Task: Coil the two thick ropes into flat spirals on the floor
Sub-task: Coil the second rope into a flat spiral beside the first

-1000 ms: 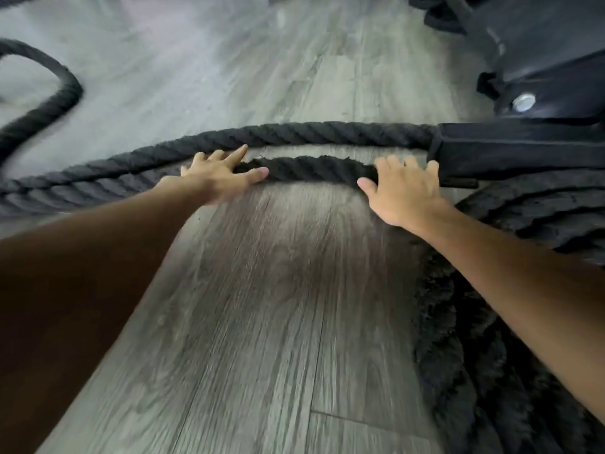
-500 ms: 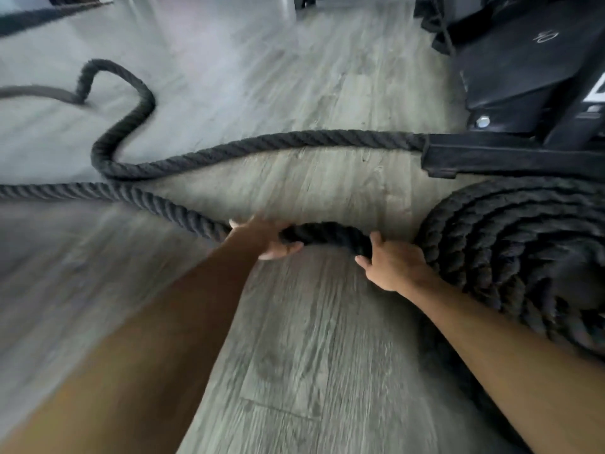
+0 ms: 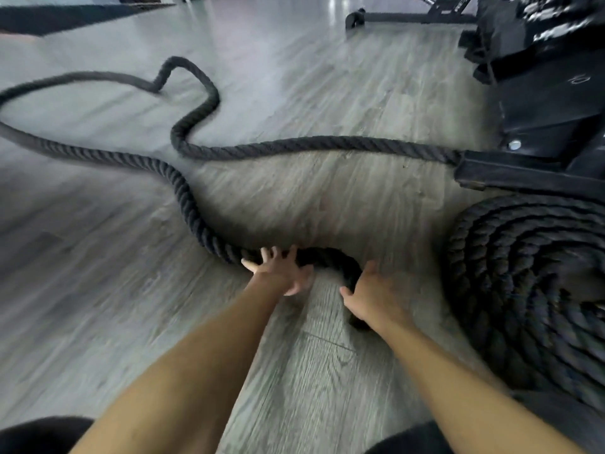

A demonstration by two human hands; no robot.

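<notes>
The likeliest trouble is the tight first bend springing open. The thick black twisted rope [image 3: 193,217] looks stiff, and only the right grip [image 3: 370,290] wraps it, thumb on the inner side and fingers hidden over the outer curve. The left grip [image 3: 281,273] lies spread and flat across the rope, pressing rather than holding, so it could slide on the grey wood-plank floor [image 3: 294,371]. The rope's end tucks beneath the right wrist, arcs between the two grips, then snakes away beyond and left of the left grip. Right of the right grip, near but apart, sits the finished flat spiral of black rope [image 3: 523,290], which a growing coil may crowd. Farther off, the second black rope [image 3: 327,145] runs to a black steel frame [image 3: 523,178]; the trailing length could foul its loop.
</notes>
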